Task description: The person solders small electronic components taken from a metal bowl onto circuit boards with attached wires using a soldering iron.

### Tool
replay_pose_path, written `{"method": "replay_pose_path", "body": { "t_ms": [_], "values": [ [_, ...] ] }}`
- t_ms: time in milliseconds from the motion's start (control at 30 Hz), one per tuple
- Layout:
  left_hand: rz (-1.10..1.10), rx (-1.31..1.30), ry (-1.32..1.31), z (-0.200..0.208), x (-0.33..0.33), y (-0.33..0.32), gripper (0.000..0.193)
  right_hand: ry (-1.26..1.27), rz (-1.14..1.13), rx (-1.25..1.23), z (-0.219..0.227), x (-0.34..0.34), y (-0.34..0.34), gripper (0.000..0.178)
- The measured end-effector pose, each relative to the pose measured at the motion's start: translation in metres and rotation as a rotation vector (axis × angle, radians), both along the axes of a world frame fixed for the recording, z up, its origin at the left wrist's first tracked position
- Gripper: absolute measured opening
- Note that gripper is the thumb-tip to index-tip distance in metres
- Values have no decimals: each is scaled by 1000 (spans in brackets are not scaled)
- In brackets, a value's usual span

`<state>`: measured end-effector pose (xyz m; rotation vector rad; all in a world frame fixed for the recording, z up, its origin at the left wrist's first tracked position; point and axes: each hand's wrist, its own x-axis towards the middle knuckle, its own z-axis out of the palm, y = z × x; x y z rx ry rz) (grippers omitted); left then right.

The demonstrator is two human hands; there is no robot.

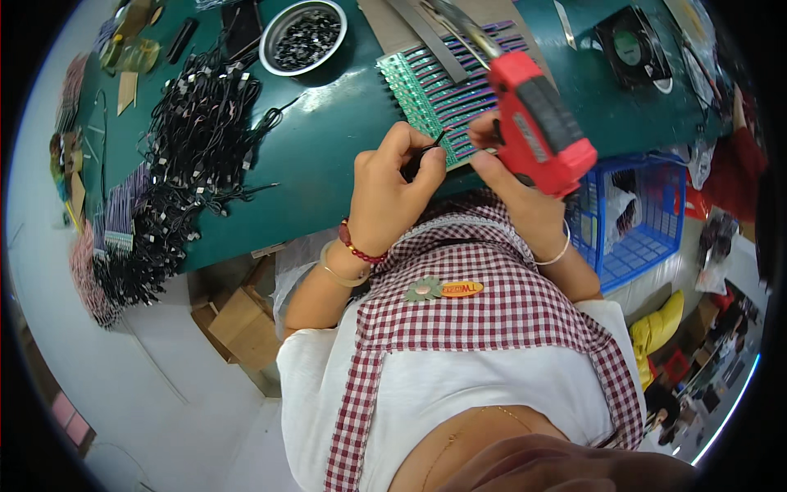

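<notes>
My left hand point(393, 184) is closed, pinching a short black cable point(416, 160) by the near edge of a green circuit board panel point(406, 86). Rows of slim dark strips lie across that panel. My right hand point(525, 193) is partly behind a red-and-black gun-shaped tool point(541, 123) with a metal nozzle. Its thumb and a forefinger curl in at the panel's near right corner; what they pinch is hidden, and I cannot see whether the other fingers grip the tool. A grey metal strip point(426, 37) extends over the panel.
Left on the green table point(320, 176) lies a large heap of black cables point(201, 135). A metal bowl point(269, 45) of small black parts stands behind it. A black fan-like device point(631, 49) sits far right. A blue plastic crate point(602, 234) stands beside my right arm.
</notes>
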<state>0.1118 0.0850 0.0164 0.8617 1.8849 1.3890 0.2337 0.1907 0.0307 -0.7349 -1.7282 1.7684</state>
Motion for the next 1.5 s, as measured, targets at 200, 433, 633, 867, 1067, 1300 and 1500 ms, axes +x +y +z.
{"method": "replay_pose_path", "body": {
  "t_ms": [200,433,633,867,1067,1300,1500],
  "values": [
    [-39,89,285,8,14,2,10,-7,-40,118,-13,-5,2,33],
    [-173,125,123,9,2,2,6,-150,63,-133,1,7,6,31],
    [-92,76,-199,6,9,1,9,195,7,-390,-4,4,11,36],
    [-73,-8,-444,5,7,1,13,105,156,-245,-1,4,12,39],
    [-51,-9,-198,6,13,-1,8,-86,79,223,-13,8,7,24],
    [-36,102,-153,8,20,4,9,176,71,-479,-5,1,11,33],
    [14,30,-288,4,13,2,9,72,-6,-286,-9,1,9,41]
  ]
}}
